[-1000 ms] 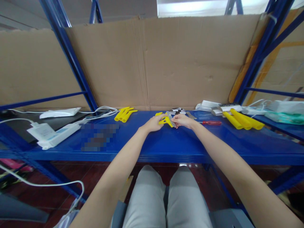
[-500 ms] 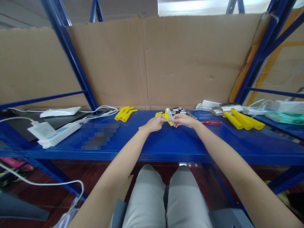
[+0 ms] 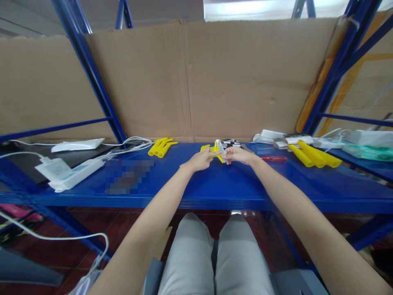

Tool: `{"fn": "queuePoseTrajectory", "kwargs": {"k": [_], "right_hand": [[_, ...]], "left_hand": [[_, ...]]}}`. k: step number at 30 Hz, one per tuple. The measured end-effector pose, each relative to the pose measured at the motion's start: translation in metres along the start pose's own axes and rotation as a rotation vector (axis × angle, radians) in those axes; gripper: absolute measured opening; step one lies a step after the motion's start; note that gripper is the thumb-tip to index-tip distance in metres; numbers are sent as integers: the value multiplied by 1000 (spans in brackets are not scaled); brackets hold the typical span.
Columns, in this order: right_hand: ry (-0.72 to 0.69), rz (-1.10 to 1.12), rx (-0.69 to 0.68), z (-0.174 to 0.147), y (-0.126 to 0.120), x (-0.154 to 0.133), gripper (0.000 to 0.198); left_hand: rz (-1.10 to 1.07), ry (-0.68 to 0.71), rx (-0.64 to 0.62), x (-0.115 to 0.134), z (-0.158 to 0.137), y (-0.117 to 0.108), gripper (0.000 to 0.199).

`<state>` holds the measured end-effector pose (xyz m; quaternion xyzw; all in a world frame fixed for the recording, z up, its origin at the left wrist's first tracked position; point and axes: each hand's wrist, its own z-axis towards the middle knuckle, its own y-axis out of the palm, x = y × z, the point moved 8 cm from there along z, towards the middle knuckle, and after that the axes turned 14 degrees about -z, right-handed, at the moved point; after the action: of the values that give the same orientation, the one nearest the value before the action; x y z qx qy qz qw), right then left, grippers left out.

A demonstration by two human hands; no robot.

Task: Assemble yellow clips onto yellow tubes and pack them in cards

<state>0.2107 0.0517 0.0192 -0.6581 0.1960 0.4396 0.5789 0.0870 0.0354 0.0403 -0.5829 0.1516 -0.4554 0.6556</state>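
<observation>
Near the back middle of the blue shelf, my left hand [image 3: 199,160] is closed on a yellow plastic part [image 3: 215,154], its exact shape mostly covered by the fingers. My right hand [image 3: 239,155] pinches a flat silvery strip [image 3: 220,148] that stands tilted against the yellow part. Both hands are close together, with the two pieces touching between them. Just right of my right hand lies a red-handled screwdriver [image 3: 274,158]. Behind the hands are several small black and white pieces [image 3: 231,143], too small to name.
Yellow tapered tubes [image 3: 161,147] lie at the left back, and larger-looking ones [image 3: 315,155] at the right. A white power strip [image 3: 76,174] with cables is on the left. Cardboard [image 3: 230,82] walls the back, between blue metal posts [image 3: 92,73].
The silvery strip has tilted slightly and more of the yellow part shows between the hands. My left index finger has shifted a little; both hands stay in nearly the same place.
</observation>
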Motion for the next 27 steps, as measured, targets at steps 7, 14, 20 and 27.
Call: {"fn": "queuePoseTrajectory", "kwargs": {"k": [7,14,20,27], "right_hand": [[54,6,-11,-4,3,-1,20],[117,37,14,-9,4,-4,23],[70,-1,22,-3,5,0,18],[147,-15,-76,-4,16,8,18]], "left_hand": [[38,-44,9,-2,-2,2,52],[21,-37,18,-3,-2,0,49],[19,-43,4,-1,-3,1,49],[28,-58,-63,-6,-3,9,53]]}}
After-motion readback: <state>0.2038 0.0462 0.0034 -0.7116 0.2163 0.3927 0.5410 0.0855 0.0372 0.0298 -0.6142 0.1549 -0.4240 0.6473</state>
